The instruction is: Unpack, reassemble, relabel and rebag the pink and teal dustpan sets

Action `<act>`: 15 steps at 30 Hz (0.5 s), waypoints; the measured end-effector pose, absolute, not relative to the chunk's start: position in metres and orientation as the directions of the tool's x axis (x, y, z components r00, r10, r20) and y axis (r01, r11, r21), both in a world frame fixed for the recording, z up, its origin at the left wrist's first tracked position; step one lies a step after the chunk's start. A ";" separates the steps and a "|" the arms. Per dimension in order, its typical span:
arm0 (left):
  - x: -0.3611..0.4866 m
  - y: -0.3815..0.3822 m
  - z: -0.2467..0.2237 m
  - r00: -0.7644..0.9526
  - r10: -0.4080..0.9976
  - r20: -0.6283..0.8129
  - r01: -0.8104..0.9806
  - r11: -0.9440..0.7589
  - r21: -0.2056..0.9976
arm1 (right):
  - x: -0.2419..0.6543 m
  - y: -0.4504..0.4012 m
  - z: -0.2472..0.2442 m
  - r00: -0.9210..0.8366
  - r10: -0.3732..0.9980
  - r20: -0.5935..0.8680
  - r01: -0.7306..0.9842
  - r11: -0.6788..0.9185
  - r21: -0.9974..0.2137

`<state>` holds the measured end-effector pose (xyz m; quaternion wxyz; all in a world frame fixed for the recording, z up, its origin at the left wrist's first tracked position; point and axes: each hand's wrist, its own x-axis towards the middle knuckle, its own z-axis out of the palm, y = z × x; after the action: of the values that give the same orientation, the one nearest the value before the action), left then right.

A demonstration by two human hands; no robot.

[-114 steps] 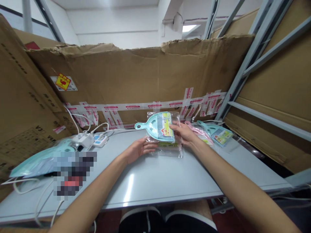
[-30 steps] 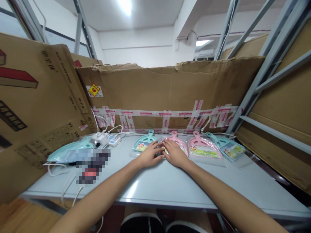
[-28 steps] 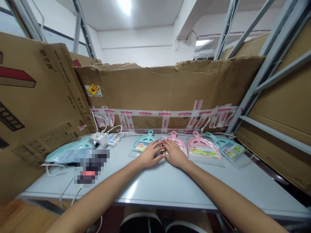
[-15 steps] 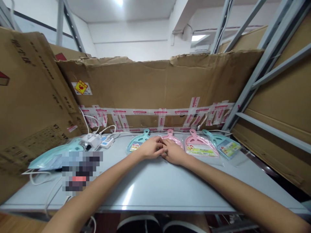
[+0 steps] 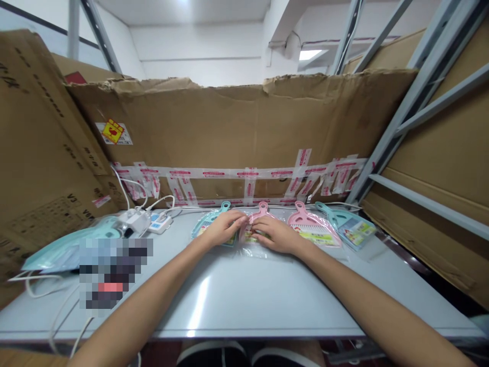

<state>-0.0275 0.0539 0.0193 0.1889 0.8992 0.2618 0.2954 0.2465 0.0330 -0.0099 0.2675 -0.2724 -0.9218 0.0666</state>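
Four-sided contact is not visible, but my left hand [image 5: 226, 227] lies over a bagged teal dustpan set [image 5: 197, 224], fingers stretched toward its pink neighbour. My right hand [image 5: 274, 235] rests on that pink dustpan set [image 5: 263, 208], with its fingers apart and slightly bent. Both hands hide much of these two sets. Clear plastic wrap crinkles between and below the fingertips. Close to my right hand lies a second pink dustpan [image 5: 301, 214] with a white-bristled brush and a printed card. Another teal dustpan set [image 5: 349, 224] lies farther right.
On the left, a teal bagged item [image 5: 64, 247] lies beside white chargers and a power strip [image 5: 159, 223] with loose cables. A blurred-out patch covers something there. A taped cardboard sheet [image 5: 229, 127] stands behind the grey table [image 5: 275, 295]; metal shelf bars [image 5: 420, 196] rise at right.
My hands were overlapping and have moved apart, uncovering plastic wrap and part of the pink set between them. The view has shifted slightly.
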 end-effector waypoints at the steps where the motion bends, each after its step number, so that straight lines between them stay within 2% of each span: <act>1: -0.028 0.053 0.015 0.691 0.564 0.452 0.382 -0.816 0.434 | 0.247 0.032 -0.011 -0.705 0.540 0.460 0.472 0.841 -0.264; 3: -0.026 0.050 0.003 0.730 0.520 0.442 0.407 -0.852 0.330 | 0.248 0.030 -0.014 -0.693 0.551 0.464 0.490 0.833 -0.257; 5: -0.023 0.046 -0.009 0.760 0.510 0.404 0.425 -0.859 0.285 | 0.248 0.030 -0.017 -0.674 0.573 0.466 0.522 0.816 -0.249; 9: -0.017 0.043 -0.023 0.748 0.553 0.367 0.472 -0.832 0.292 | 0.245 0.032 -0.023 -0.645 0.592 0.483 0.550 0.799 -0.245; 15: -0.016 0.043 -0.021 0.759 0.543 0.360 0.480 -0.839 0.255 | 0.246 0.036 -0.027 -0.628 0.589 0.508 0.526 0.803 -0.280</act>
<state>-0.0162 0.0427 -0.0212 0.0737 0.9348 0.2736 0.2141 0.2464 0.0360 -0.0269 0.3002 -0.3094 -0.9008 0.0525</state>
